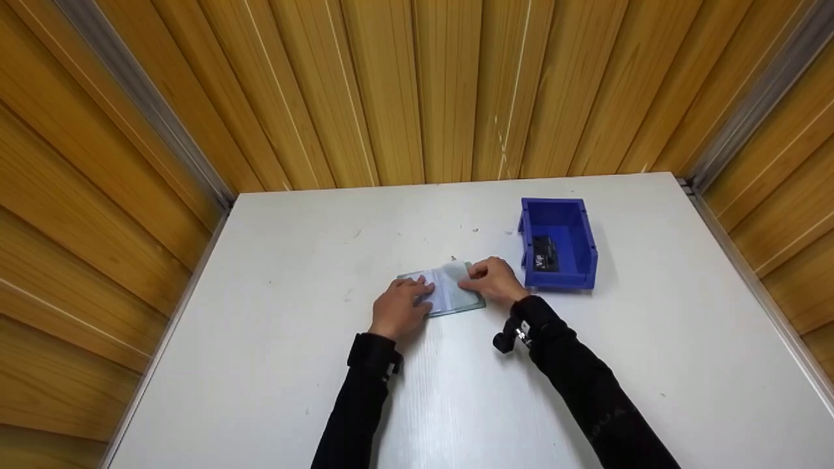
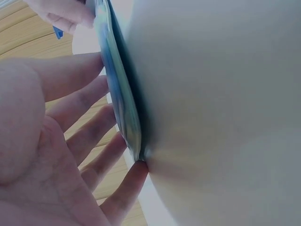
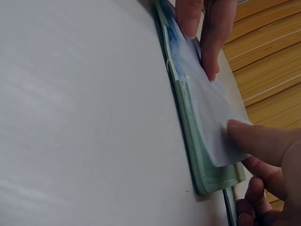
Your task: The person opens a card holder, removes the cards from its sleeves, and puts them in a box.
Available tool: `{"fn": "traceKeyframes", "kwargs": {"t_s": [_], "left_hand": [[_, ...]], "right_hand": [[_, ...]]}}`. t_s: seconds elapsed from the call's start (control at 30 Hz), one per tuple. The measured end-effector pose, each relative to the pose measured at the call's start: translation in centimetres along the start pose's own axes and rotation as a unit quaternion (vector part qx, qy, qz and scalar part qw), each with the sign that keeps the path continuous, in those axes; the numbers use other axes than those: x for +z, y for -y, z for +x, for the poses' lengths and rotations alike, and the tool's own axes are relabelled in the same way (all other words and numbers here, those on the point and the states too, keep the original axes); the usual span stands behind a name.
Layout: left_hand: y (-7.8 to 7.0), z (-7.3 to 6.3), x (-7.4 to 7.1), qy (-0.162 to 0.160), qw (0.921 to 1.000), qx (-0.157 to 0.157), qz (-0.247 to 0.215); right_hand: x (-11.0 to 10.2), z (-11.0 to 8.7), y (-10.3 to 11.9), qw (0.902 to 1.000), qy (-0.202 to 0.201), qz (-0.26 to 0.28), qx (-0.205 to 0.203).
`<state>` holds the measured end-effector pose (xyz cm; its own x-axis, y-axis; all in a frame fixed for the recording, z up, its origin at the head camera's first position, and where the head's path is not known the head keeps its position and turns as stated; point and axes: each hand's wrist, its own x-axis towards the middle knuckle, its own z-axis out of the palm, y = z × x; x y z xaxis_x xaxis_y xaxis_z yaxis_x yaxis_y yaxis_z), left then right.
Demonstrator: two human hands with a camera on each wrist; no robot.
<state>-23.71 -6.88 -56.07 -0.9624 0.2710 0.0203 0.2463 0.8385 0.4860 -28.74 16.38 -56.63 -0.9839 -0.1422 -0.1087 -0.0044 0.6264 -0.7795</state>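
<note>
A card holder with a green cover (image 3: 205,181) and clear plastic sleeves lies spread open on the table. In the head view its pages (image 1: 443,293) show between the two hands. My left hand (image 1: 399,307) rests on the left side, fingers extended and pressing the pages down. In the left wrist view, the fingertips of that hand (image 2: 70,127) touch along the holder's edge. With thumb and fingers, my right hand (image 1: 496,280) pinches the outer edge of a translucent sleeve page (image 3: 214,117), lifted off the cover on the right side.
A blue plastic bin (image 1: 560,283) stands right of the hands, beyond the right wrist. Inside it lies a black card (image 1: 545,254) marked VIP. The white table (image 1: 273,365) meets wood-patterned walls (image 1: 417,98) at the back and sides.
</note>
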Motion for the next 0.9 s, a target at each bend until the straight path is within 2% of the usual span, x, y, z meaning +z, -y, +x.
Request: {"fn": "traceKeyframes", "kwargs": {"t_s": [0.13,0.23,0.3,0.4,0.5,0.57,0.67,0.77,0.9], "left_hand": [[0.0,0.3,-0.2,0.007,0.9984,-0.028,-0.049],[0.2,0.5,-0.3,-0.008,0.9934,-0.051,-0.103],[0.5,0.7,-0.4,-0.024,0.9880,-0.065,-0.138],[0.8,1.0,-0.5,-0.040,0.9781,-0.078,-0.189],[1.3,1.0,-0.6,-0.050,0.9721,-0.071,-0.218],[1.5,1.0,-0.7,-0.049,0.9731,-0.062,-0.216],[1.6,0.9,-0.5,-0.039,0.9811,-0.047,-0.183],[1.6,0.7,-0.2,-0.021,0.9910,-0.028,-0.129],[1.3,0.5,0.0,-0.014,0.9962,-0.012,-0.085]], "right_hand": [[0.2,-0.1,-0.1,0.9994,-0.025,-0.014,-0.017],[0.3,-0.2,0.1,0.9970,-0.048,-0.005,-0.060],[0.5,-0.3,0.3,0.9947,-0.048,0.017,-0.090],[0.9,-0.7,1.0,0.9903,0.000,0.067,-0.122],[1.7,-1.1,1.6,0.9842,0.064,0.069,-0.150],[2.3,-1.2,1.9,0.9805,0.088,0.037,-0.172],[2.9,-1.3,2.2,0.9743,0.108,-0.008,-0.197],[3.0,-1.5,2.4,0.9712,0.117,-0.022,-0.206],[2.8,-1.7,2.4,0.9740,0.114,-0.028,-0.194]]}}
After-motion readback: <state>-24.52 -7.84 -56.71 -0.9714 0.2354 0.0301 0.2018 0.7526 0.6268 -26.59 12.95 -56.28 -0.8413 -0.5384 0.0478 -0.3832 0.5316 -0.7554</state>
